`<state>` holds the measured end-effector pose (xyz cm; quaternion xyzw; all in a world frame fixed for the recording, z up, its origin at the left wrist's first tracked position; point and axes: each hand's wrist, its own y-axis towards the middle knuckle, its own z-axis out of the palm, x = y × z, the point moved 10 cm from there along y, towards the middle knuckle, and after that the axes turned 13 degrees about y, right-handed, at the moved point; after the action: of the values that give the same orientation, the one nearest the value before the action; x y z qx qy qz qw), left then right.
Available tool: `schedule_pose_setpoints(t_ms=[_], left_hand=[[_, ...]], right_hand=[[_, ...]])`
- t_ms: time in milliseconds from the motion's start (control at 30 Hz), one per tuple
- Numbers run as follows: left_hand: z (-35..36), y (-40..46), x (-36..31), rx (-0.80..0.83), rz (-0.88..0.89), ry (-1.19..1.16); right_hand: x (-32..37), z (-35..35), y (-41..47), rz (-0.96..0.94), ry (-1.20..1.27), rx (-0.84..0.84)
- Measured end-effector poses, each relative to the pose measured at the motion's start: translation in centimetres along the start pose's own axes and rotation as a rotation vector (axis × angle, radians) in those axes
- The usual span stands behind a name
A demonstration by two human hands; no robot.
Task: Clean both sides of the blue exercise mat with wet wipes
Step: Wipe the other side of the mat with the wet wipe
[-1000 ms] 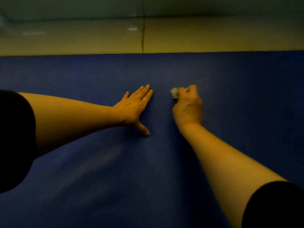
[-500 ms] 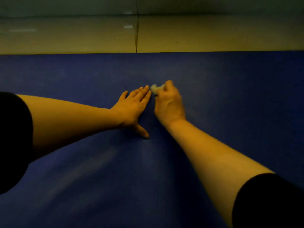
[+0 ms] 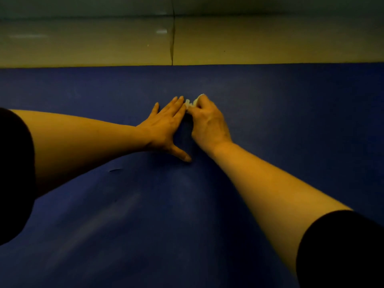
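Observation:
The blue exercise mat (image 3: pixel 291 113) lies flat and fills most of the view in dim light. My left hand (image 3: pixel 166 125) presses flat on it near the middle, fingers straight and thumb spread toward me. Right beside it, my right hand (image 3: pixel 207 123) grips a crumpled white wet wipe (image 3: pixel 192 102) against the mat. The wipe pokes out past my fingertips and touches the tips of my left fingers. Most of the wipe is hidden under my right hand.
Beyond the mat's far edge runs a shiny tiled floor (image 3: pixel 104 44) with a dark seam (image 3: pixel 172 38) in it. A small dark nick (image 3: pixel 115 170) marks the mat near my left forearm.
My right hand has slid the wipe leftward across the mat until it meets my left hand. My left hand has stayed pressed in place.

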<state>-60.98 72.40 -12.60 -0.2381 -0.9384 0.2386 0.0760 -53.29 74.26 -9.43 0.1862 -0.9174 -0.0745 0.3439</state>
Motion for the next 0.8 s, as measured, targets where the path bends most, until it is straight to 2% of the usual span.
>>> schedule_pose_setpoints(t_ms=[67, 167, 233, 333, 400, 467, 567, 633, 700, 800], left_hand=[[-0.1, 0.1, 0.1, 0.003, -0.008, -0.002], [-0.5, 0.4, 1.1, -0.001, -0.046, -0.009], [-0.8, 0.9, 1.8, -0.004, -0.079, -0.028], [-0.8, 1.5, 1.9, -0.007, -0.098, -0.013], [-0.6, 1.6, 1.9, -0.009, -0.095, -0.013], [-0.7, 1.5, 2.0, -0.016, -0.094, -0.011], [-0.9, 1.3, 2.2, -0.014, -0.102, 0.005], [-0.9, 1.6, 2.0, -0.004, -0.100, 0.012], [-0.8, 1.8, 1.8, -0.001, -0.100, 0.014], [-1.1, 1.9, 1.7, -0.010, -0.091, -0.013]], right_hand=[[-2.5, -2.3, 1.1, 0.087, -0.066, -0.061], [-8.5, -6.9, 1.3, 0.427, -0.142, -0.224], [-8.6, -7.1, 1.2, 0.509, -0.138, -0.261], [-3.6, -1.9, 2.6, 0.272, 0.034, -0.103], [-2.0, 0.4, 3.1, 0.129, 0.054, 0.018], [-3.6, -0.9, 3.9, 0.144, -0.041, 0.019], [-9.5, -6.6, 3.7, 0.425, -0.078, -0.228], [-10.8, -7.8, 3.1, 0.535, -0.069, -0.310], [-8.0, -5.4, 4.0, 0.458, -0.028, -0.256], [-2.0, -0.3, 5.2, 0.164, 0.044, -0.084]])
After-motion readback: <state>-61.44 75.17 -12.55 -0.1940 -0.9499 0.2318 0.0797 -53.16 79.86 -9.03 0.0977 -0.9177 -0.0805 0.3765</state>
